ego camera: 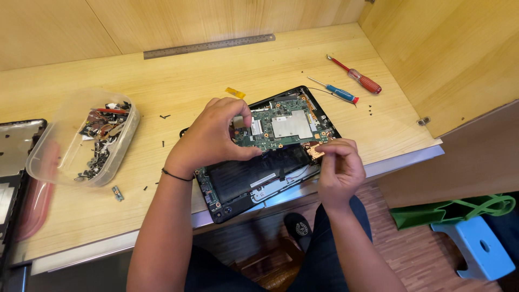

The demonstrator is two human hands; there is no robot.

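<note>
Opened laptop (265,151) lay on the wooden desk (178,81), its near edge hanging over the desk front, handy for both hands. Right hand (338,167) was at the laptop's near right corner, fingertips pinched on a small copper piece (314,150), probably a heat-sink part, hard to tell. Left hand (213,138) pressed down on the green circuit board (281,124) inside the laptop, fingers curled on its left edge, apparently to steady it. Left of the laptop: one clear plastic tub (81,138) of scrap parts. Loose black screws (162,130) lay between, kept off the work. Beyond the laptop, right: two screwdrivers, blue (338,92) and red (357,75). Farthest back: one steel ruler (208,46).
</note>
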